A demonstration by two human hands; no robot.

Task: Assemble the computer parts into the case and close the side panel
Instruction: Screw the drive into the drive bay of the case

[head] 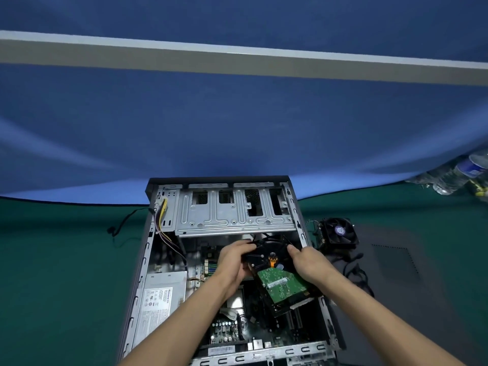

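2 hands, left hand [232, 262] and right hand [307, 262], grip hard drive [280, 276]; its label unreadable.

I see the case [169, 260] in bare, dull grey stamped metal. The hard drive [280, 281] shows a matt green circuit board on black casing. Green cloth covers the worktop [66, 260]; the bottles [459, 175] are clear, glossy plastic.
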